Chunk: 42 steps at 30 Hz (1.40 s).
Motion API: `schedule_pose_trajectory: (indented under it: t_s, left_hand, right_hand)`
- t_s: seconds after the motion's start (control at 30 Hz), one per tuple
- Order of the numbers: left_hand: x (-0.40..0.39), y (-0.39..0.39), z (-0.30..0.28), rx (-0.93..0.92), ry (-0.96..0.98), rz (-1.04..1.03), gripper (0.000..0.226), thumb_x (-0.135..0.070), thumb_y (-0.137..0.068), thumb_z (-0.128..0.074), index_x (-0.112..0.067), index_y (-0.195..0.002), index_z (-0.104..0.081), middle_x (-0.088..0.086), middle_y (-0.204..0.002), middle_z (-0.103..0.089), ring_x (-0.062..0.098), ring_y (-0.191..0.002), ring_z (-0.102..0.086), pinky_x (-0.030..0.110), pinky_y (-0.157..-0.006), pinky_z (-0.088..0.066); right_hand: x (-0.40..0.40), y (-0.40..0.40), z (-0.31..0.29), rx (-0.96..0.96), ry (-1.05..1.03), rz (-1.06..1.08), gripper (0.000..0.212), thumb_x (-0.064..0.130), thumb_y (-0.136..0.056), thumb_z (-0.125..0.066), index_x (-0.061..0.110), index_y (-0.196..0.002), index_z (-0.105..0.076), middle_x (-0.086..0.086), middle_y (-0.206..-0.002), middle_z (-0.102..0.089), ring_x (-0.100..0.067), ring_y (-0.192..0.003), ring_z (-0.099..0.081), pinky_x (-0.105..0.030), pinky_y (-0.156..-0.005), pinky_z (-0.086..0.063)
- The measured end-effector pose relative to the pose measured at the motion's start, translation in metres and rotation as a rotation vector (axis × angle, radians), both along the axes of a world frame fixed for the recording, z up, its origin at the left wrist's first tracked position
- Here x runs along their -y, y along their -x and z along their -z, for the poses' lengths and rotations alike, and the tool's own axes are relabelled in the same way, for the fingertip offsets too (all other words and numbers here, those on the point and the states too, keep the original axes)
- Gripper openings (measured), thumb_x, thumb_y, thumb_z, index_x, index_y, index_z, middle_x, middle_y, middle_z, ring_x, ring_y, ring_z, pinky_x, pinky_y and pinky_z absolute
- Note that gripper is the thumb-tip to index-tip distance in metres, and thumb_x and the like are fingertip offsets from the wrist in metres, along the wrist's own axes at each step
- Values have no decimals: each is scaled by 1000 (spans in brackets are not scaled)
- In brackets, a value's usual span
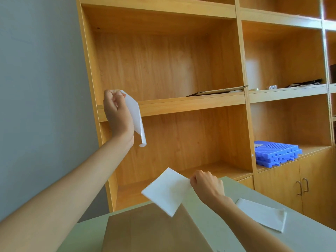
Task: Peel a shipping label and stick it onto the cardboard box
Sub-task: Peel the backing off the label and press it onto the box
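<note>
My left hand (116,108) is raised in front of the shelf, pinching the top of a white sheet (136,117) that hangs down with a curled lower end. My right hand (207,186) is lower, above the table, pinching the edge of a second white sheet (167,191) held flat in the air. I cannot tell which sheet is the label and which the backing. The brown cardboard box (151,231) lies on the table right below the second sheet, its top facing up.
More white sheets (263,215) lie on the grey-green table (209,224) at the right. A wooden shelf unit (181,104) stands close behind, holding a flat cardboard piece (218,91) and blue plastic trays (276,153). A grey wall is at the left.
</note>
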<state>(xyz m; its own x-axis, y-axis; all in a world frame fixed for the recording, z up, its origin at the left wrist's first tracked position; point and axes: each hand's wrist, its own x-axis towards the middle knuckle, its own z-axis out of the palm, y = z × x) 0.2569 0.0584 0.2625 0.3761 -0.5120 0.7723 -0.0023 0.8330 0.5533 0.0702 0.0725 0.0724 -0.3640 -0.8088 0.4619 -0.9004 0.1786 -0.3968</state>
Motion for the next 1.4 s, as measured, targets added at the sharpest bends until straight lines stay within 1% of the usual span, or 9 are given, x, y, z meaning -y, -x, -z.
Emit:
schedule_pose_trajectory:
  t_s: [0.1,0.2,0.4,0.6,0.9,1.03,1.27,1.33,1.4]
  left_hand:
    - [0,2,6,37,-8,1,15,-16,-103,-34,-13,-96,-47,-16,-89,-53,-7,-83,-52,9,-69,-39]
    - [-3,12,15,92,-23,48,15,-13,-103,-34,-10,-95,-47,-15,-83,-51,-20,-68,-51,-1,-64,-39]
    - [0,45,32,245,-134,186,22,-18,-103,-39,-17,-83,-48,-9,-76,-48,3,-73,-48,19,-72,-38]
    - [-3,93,66,537,-323,232,21,-23,-104,-38,-13,-90,-48,-4,-85,-51,8,-79,-48,19,-65,-34]
    - [-4,151,123,804,-530,478,22,-13,-105,-43,-8,-91,-60,2,-90,-67,16,-86,-62,6,-58,-44]
    - [-2,162,151,954,-594,488,23,-9,-101,-50,-10,-83,-64,-3,-82,-68,9,-78,-59,4,-64,-44]
    - [-2,171,167,1187,-587,401,16,-17,-96,-59,-13,-89,-73,7,-102,-70,14,-93,-57,19,-74,-40]
    - [0,174,172,1283,-549,279,13,-23,-95,-60,-18,-93,-72,1,-108,-69,17,-104,-58,28,-86,-44]
    - [2,175,177,1378,-457,23,18,-35,-95,-60,-28,-111,-62,-7,-120,-65,18,-122,-51,43,-110,-32]
  right_hand:
    - [2,1,-5,80,123,-15,29,25,-100,-33,16,-76,-45,2,-65,-51,-20,-56,-44,-28,-48,-29]
    - [2,5,-14,218,276,-54,33,35,-102,-36,15,-78,-47,2,-65,-57,-20,-55,-48,-32,-52,-40]
    - [-6,24,-44,453,519,-86,35,43,-103,-32,19,-84,-51,5,-72,-65,-21,-69,-65,-40,-66,-52]
    - [-23,62,-58,437,599,-45,26,37,-105,-30,22,-96,-49,8,-76,-66,-14,-65,-61,-29,-55,-41]
    - [-42,117,-56,444,652,48,23,36,-104,-25,25,-93,-42,4,-77,-66,-24,-73,-63,-44,-67,-50]
    - [-50,132,-46,477,620,51,22,34,-104,-26,24,-96,-43,4,-77,-68,-24,-74,-64,-41,-66,-47]
    - [-50,140,-27,482,560,48,20,36,-106,-27,25,-99,-42,8,-75,-70,-17,-70,-68,-33,-59,-47]
    - [-49,139,-25,485,556,44,20,37,-106,-29,25,-97,-43,9,-74,-69,-16,-69,-68,-36,-62,-52]
    - [-48,138,-23,481,549,47,21,37,-106,-30,24,-98,-44,7,-77,-69,-17,-69,-69,-41,-64,-57]
